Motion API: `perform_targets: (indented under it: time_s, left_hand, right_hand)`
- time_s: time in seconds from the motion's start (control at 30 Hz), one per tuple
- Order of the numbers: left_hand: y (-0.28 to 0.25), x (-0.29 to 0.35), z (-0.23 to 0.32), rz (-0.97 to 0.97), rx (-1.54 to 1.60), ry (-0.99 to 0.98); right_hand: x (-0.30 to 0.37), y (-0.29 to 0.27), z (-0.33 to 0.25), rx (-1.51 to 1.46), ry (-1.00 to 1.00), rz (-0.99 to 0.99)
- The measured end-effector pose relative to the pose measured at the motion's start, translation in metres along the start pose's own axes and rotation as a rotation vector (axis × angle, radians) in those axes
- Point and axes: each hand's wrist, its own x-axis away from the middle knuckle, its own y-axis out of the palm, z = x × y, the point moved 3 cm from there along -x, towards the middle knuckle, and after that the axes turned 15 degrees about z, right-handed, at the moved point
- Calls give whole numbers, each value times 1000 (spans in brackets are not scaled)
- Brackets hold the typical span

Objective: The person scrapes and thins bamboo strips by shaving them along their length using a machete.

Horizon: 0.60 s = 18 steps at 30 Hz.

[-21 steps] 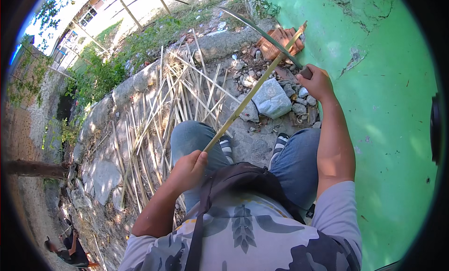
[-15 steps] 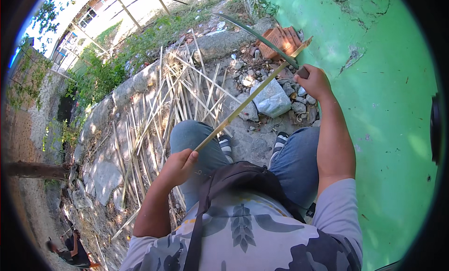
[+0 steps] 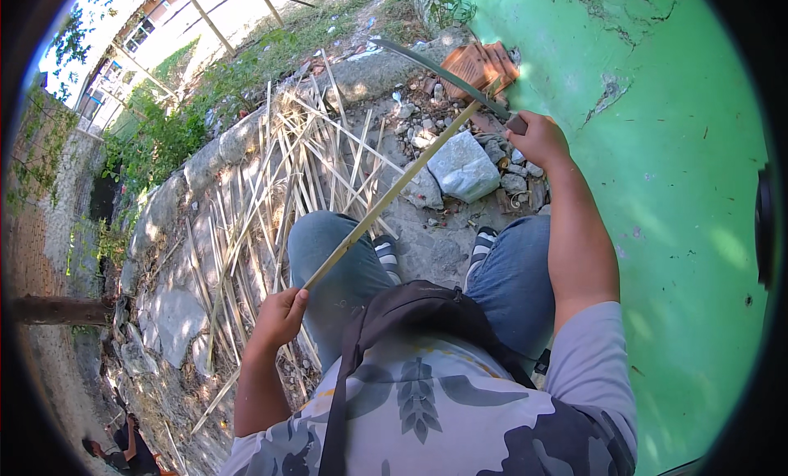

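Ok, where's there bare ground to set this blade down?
Mostly bare ground between the striped sandals; also the grey slab left of the strips. Crowded: under the strips, and the rubble right of the pale block.

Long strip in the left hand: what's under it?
Under the held strip, showing along its edges: the person's left knee, loose pale strips and stony ground. Whatever the strip directly covers can't be seen.

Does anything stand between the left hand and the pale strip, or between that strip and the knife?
Nothing visible does. The left hand already grips the strip's near end; its far end reaches the knife in the right hand. Whether they touch is unclear. The whitish stone lies beside that line.
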Motion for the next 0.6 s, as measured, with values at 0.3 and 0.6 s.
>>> perform_targets:
  time_s: [0.3, 0.6]
  left_hand:
    - [9, 13, -12, 84, -50, -17]
    - [5, 9, 4, 48, -167, -7]
  right_hand:
    - [-2, 0, -50, 38, -250, -169]
    - [4, 15, -29, 146, -109, -136]
